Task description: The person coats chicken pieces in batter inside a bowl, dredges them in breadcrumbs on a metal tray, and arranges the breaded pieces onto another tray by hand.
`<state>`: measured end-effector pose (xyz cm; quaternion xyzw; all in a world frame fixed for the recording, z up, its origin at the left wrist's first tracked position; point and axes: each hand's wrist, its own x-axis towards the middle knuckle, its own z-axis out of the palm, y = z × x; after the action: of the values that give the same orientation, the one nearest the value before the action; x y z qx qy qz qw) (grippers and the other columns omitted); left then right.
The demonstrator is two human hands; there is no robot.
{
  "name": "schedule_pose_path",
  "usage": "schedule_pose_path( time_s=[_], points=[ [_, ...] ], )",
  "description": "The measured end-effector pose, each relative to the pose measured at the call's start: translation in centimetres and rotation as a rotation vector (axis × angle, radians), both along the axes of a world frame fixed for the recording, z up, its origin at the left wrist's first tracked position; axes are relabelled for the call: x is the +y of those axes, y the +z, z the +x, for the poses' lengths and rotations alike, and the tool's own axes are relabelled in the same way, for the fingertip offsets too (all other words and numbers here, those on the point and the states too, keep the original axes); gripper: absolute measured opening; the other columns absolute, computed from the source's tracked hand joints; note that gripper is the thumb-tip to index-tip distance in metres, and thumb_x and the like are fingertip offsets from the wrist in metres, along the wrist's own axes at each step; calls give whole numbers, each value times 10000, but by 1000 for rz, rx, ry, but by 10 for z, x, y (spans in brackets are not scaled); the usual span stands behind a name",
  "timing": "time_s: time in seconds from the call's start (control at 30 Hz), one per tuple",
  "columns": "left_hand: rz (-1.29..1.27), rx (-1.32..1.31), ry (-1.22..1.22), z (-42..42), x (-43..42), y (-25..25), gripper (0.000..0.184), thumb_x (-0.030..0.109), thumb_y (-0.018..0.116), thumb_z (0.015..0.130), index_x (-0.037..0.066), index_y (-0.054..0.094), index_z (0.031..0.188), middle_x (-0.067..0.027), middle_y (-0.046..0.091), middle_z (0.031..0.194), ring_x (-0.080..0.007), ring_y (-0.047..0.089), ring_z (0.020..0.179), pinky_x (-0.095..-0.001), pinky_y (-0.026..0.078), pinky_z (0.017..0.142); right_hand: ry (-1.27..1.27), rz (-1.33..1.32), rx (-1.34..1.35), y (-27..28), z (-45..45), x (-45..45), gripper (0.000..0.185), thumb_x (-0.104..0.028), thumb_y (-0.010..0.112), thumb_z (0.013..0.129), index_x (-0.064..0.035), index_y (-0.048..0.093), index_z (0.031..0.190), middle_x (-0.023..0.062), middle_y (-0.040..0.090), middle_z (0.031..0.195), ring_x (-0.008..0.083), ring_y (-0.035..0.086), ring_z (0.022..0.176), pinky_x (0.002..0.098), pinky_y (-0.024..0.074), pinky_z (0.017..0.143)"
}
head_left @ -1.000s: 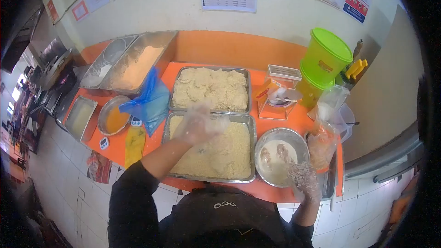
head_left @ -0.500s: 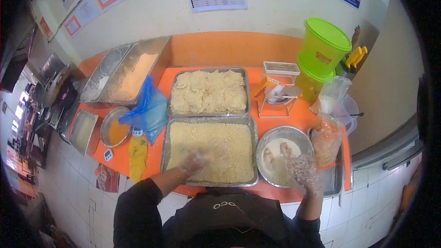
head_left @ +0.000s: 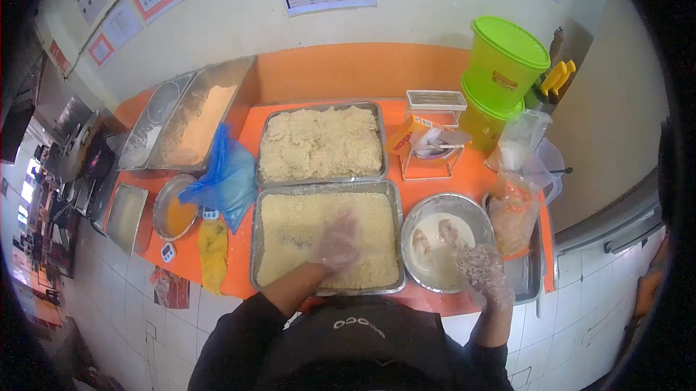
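My left hand [head_left: 338,243], in a clear glove and smeared by motion, is over the pale crumbs [head_left: 290,228] in the near metal tray [head_left: 255,253]. Its fingers are too blurred to show what they hold, if anything. My right hand [head_left: 484,272], gloved and thickly coated in wet batter and crumbs, hangs over the right rim of a metal bowl [head_left: 413,217], fingers loosely extended and nothing visible in them. White batter [head_left: 435,260] fills the bowl's bottom, with a few pale coated pieces [head_left: 448,232] lying in it. Behind the crumb tray, another tray [head_left: 383,130] holds crumb-coated pieces [head_left: 322,143].
At left stand a flour-filled metal bin [head_left: 239,76], a bowl of orange liquid [head_left: 176,217], a blue plastic bag [head_left: 230,181] and a yellow cloth [head_left: 213,257]. To the right are stacked green tubs [head_left: 507,54], a wire rack [head_left: 429,166] and plastic bags of food [head_left: 513,217].
My left hand has moved right and slightly up across the crumb tray. My right hand stays at the bowl's right side. The whole view has shifted a little.
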<state>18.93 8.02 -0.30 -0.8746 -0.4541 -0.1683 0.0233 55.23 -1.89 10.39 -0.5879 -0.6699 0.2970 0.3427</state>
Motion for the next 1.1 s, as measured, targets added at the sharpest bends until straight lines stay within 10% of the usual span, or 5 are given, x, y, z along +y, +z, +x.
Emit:
schedule_pose_path(
  time_s=[0.17, 0.27, 0.67, 0.87, 1.1],
  points=[
    [-1105, -681, 101, -36, 55, 23, 577, 462, 337, 909, 12, 512, 1225, -250, 499, 1232, -303, 477, 1169, -406, 337, 987, 57, 189, -294, -35, 8, 6, 311, -38, 653, 749, -59, 565, 1046, 48, 620, 987, 182, 590, 912, 313, 490, 782],
    [-1009, 211, 242, -11, 53, 130, 546, 474, 401, 889, 23, 575, 1142, -241, 596, 1059, -300, 579, 991, -366, 427, 848, 22, -101, -112, -45, 13, 5, 341, -52, 648, 756, -59, 551, 1083, 38, 611, 1029, 177, 581, 944, 315, 480, 810],
    [-991, -669, -111, -54, 43, 62, 439, 133, 747, 655, 21, 611, 1057, -99, 643, 975, -184, 597, 886, -303, 473, 788, -184, -280, 515, 14, -5, -4, 197, -21, 659, 734, -32, 618, 926, 70, 637, 904, 181, 604, 818, 290, 495, 716],
    [-627, -643, -253, -56, 87, 117, 450, 72, 714, 662, 13, 601, 1093, -73, 643, 926, -143, 583, 847, -289, 475, 768, 31, 69, -179, -26, 10, 11, 245, -34, 664, 703, -76, 620, 941, 74, 621, 913, 207, 600, 852, 311, 493, 723],
    [-858, -599, -27, -72, 222, 144, 442, 46, 687, 666, 12, 601, 1098, -81, 637, 898, -156, 597, 811, -290, 485, 723, -125, 94, -129, -25, 8, 11, 115, -44, 719, 691, -37, 632, 766, 61, 640, 739, 179, 608, 689, 309, 488, 623]
  ],
)
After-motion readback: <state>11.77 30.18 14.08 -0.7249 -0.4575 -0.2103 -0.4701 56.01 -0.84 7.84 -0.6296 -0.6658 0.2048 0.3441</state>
